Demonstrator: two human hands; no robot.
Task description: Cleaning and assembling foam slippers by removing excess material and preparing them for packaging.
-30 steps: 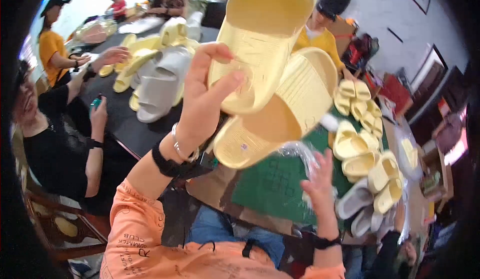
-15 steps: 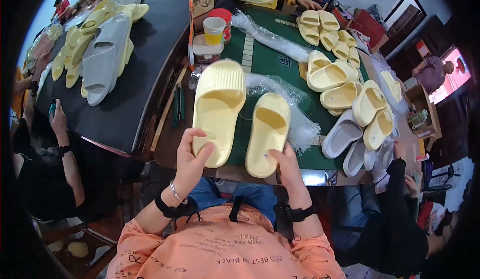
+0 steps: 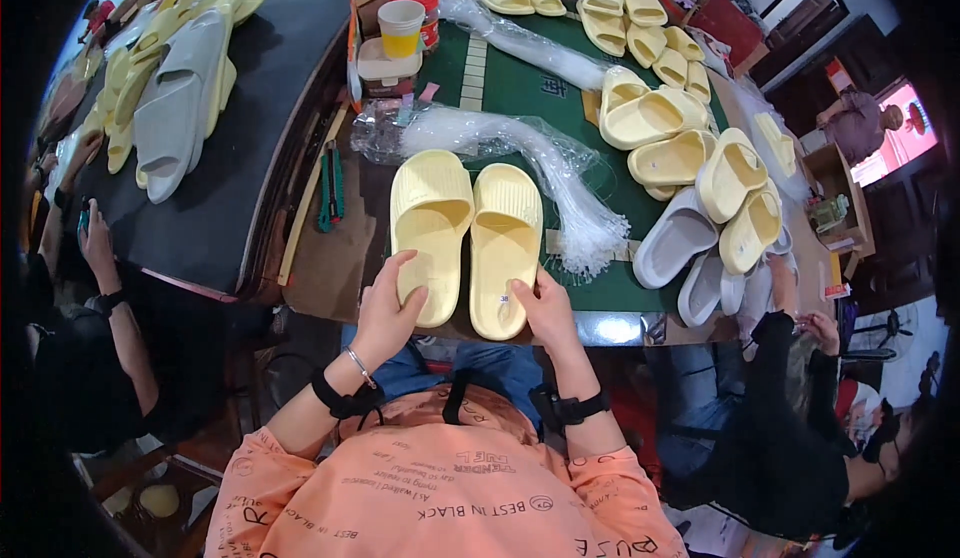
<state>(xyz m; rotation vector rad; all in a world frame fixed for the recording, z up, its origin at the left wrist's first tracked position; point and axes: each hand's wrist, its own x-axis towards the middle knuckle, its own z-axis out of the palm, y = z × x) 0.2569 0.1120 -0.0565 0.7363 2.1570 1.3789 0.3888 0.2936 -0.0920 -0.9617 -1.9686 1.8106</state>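
Two pale yellow slide slippers are side by side in front of me at the table's near edge, toes pointing away. My left hand grips the heel of the left slipper, thumb on the insole. The right slipper is held at its heel by my right hand, whose thumb presses near a small printed sticker on the footbed. Just beyond them lies a bundle of clear plastic fastener strands in a transparent bag.
A green mat covers much of the table. Yellow and grey slippers pile up at right, beside a co-worker. A cup sits on a tub at the back left, near a green utility knife. More slippers lie on the black table.
Both slippers have come down toward the table and closer together, now nearly parallel and touching or almost so. My hands have kept their hold. The fastener bundle behind is more visible.
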